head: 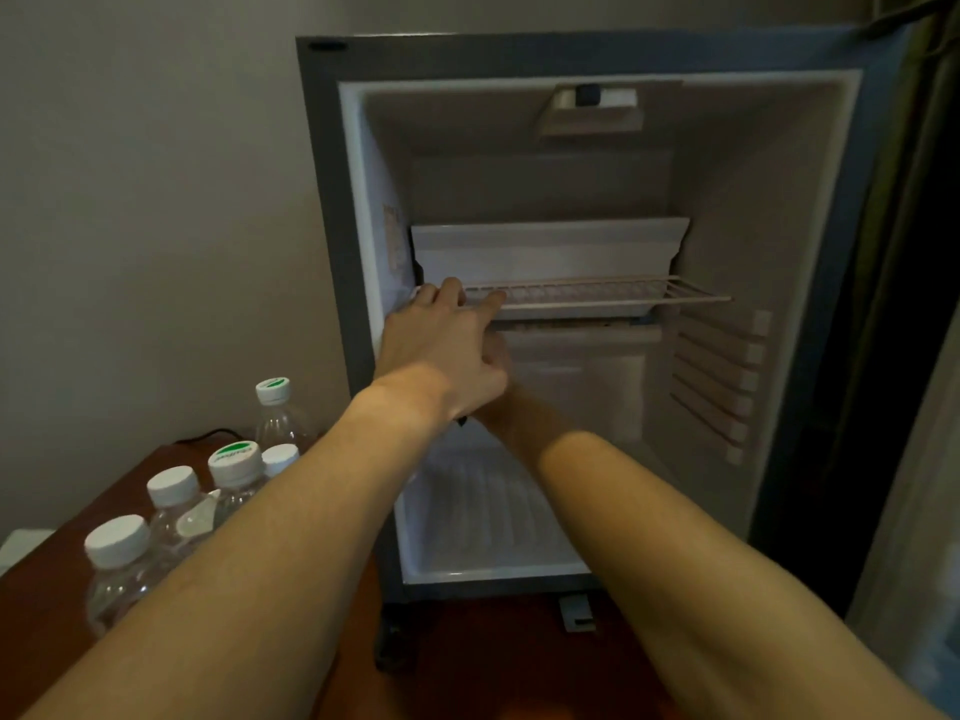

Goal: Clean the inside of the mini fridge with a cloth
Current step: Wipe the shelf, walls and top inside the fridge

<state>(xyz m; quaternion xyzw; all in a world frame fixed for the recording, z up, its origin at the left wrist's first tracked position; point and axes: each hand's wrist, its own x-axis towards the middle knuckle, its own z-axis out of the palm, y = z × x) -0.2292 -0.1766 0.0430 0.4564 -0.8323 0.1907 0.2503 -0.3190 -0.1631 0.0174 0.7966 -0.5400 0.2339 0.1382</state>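
The mini fridge [841,210] stands open in front of me with a bare white interior. A white wire shelf [613,294] spans its middle, below a white plastic tray [550,246]. My left hand [447,345] is at the shelf's front left corner, with its fingers over the front wire and the thumb below it. My right forearm reaches into the fridge under the shelf. Only my right wrist [506,413] shows, and the hand itself is hidden behind my left hand. No cloth is visible.
Several clear water bottles [236,467] with white and green caps stand on the reddish wooden surface [47,605] left of the fridge. A black cable runs along the wall behind them. A dark curtain [914,252] hangs at the right. Shelf rails [717,381] line the fridge's right inner wall.
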